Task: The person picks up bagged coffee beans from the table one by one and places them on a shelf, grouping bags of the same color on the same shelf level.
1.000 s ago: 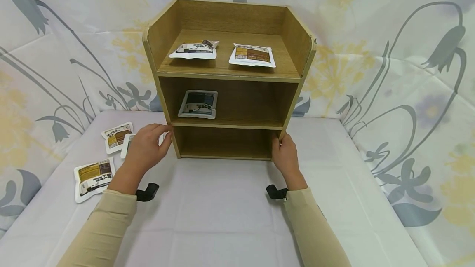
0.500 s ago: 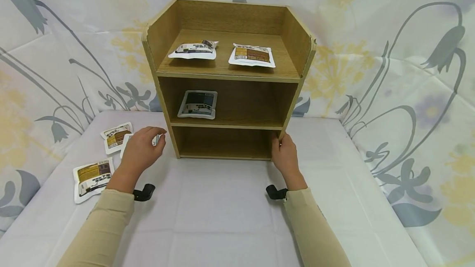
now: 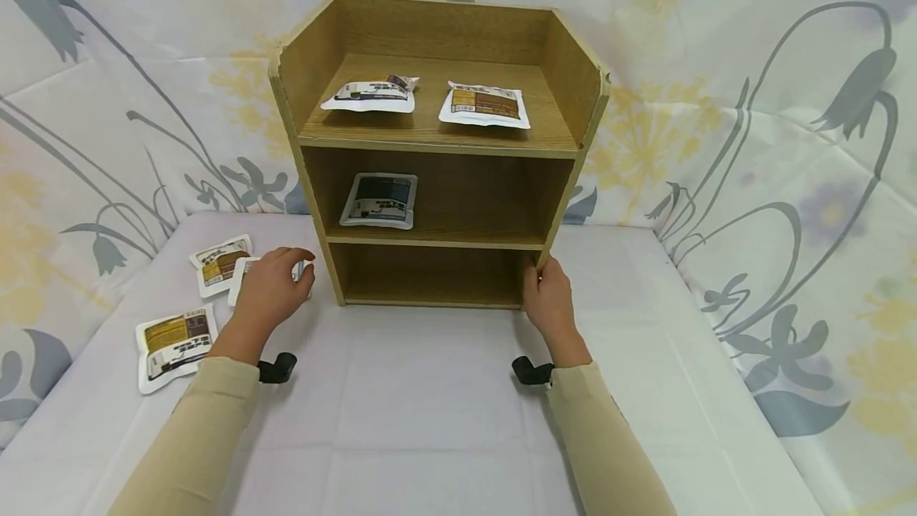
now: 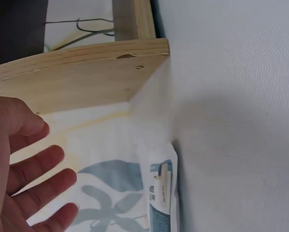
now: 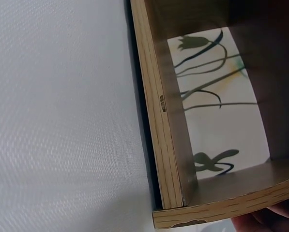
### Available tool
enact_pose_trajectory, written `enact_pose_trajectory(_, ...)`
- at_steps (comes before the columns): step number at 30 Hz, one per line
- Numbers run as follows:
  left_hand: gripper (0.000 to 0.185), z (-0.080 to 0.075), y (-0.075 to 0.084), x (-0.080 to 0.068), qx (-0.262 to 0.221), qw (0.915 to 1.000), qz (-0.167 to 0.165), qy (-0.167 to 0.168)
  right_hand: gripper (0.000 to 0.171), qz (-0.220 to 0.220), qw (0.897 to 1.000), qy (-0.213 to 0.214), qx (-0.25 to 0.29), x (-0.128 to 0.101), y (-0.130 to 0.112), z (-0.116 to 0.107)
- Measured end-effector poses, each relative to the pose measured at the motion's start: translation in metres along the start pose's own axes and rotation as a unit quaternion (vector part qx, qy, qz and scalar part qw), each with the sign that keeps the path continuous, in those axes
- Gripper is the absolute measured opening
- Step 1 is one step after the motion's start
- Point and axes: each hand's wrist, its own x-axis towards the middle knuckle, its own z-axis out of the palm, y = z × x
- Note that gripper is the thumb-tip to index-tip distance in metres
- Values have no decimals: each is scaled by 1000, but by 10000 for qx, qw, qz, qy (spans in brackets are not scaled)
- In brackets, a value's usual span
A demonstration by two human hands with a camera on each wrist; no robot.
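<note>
A wooden three-tier shelf [image 3: 437, 142] stands on the white table [image 3: 430, 404]. My right hand [image 3: 548, 297] grips the lower front edge of its right side panel; the right wrist view shows fingertips [image 5: 270, 220] against that panel [image 5: 156, 121]. My left hand [image 3: 272, 289] is off the shelf, open with fingers spread [image 4: 33, 174], above a white packet [image 3: 242, 267] lying beside the shelf's left side [image 4: 86, 79]. That packet's edge [image 4: 161, 193] shows in the left wrist view. The bottom tier holds nothing.
Two packets [image 3: 368, 94] [image 3: 485, 104] lie on the top tier and a dark one [image 3: 380, 199] on the middle tier. Two more packets [image 3: 218, 261] [image 3: 175, 338] lie on the table at the left. A flower-printed cloth [image 3: 752, 142] hangs behind and to both sides.
My left hand has let go of the shelf's left front edge and moved left over the packets. The right hand has stayed on the shelf.
</note>
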Motion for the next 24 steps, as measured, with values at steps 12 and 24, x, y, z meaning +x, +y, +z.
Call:
enact_pose_trajectory(12, 33, 7, -7, 10, 527, 9972, -304, -424, 41, -9, 10000, 13, 18, 0, -4, -2)
enact_pose_trajectory(24, 41, 18, -14, 16, 817, 9895, -834, -851, 40, 57, 10000, 21, -42, -1, -1, -1)
